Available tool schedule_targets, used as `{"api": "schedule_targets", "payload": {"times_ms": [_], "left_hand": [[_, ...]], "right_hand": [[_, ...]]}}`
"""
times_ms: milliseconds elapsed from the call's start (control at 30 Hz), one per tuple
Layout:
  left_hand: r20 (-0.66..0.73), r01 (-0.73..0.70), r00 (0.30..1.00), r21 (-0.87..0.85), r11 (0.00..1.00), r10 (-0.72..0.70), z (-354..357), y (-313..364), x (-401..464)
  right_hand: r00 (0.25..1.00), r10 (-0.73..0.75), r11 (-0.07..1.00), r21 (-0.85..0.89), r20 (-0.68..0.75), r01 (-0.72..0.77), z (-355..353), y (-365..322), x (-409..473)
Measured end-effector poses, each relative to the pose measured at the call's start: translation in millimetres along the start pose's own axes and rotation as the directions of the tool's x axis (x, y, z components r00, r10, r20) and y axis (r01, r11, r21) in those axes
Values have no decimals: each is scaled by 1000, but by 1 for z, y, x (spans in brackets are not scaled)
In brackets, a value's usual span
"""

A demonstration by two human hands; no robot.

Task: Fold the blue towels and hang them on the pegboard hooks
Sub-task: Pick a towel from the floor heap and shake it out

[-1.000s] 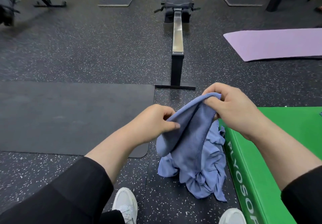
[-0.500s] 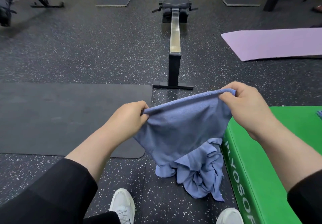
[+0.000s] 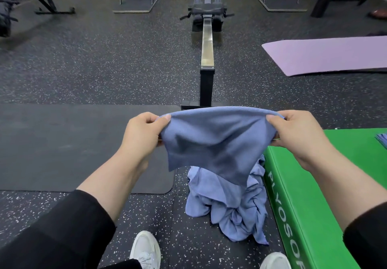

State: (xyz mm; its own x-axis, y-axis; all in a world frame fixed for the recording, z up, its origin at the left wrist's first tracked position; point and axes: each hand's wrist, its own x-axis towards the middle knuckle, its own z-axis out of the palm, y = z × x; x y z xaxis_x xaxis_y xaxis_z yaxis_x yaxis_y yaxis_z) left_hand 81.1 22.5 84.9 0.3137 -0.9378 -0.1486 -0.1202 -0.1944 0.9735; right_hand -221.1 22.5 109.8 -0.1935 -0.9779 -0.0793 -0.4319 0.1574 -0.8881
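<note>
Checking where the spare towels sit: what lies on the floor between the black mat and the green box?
In the head view, a crumpled pile of blue towels lies between the black mat and the green box, against the box.

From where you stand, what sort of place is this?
Most likely a gym. A rowing machine stands ahead on speckled rubber flooring, a purple exercise mat lies to the right, and a green plyometric box sits beside the crumpled blue towels.

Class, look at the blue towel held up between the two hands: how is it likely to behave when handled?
Probably floppy: the blue towel sags and hangs below the left hand and right hand. Likely light, since pinches at its top edge seem enough. It would crumple if dropped, like the towel pile.
</note>
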Motion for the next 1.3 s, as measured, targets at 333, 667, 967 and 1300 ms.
{"api": "schedule_targets", "payload": {"times_ms": [333,667,967,1300], "left_hand": [[84,42,996,-147,988,-30,43,16,-29],[128,-197,976,147,969,179,52,20,-44],[163,-253,961,209,945,221,54,23,-51],[223,-336,932,227,914,287,39,33,-51]], "right_hand": [[963,51,991,108,265,-82,40,-18,-17],[897,27,968,213,440,-134,77,-29,-24],[871,56,886,377,489,-268,81,-38,-29],[954,-104,994,9,282,106,70,-25,-16]]}}
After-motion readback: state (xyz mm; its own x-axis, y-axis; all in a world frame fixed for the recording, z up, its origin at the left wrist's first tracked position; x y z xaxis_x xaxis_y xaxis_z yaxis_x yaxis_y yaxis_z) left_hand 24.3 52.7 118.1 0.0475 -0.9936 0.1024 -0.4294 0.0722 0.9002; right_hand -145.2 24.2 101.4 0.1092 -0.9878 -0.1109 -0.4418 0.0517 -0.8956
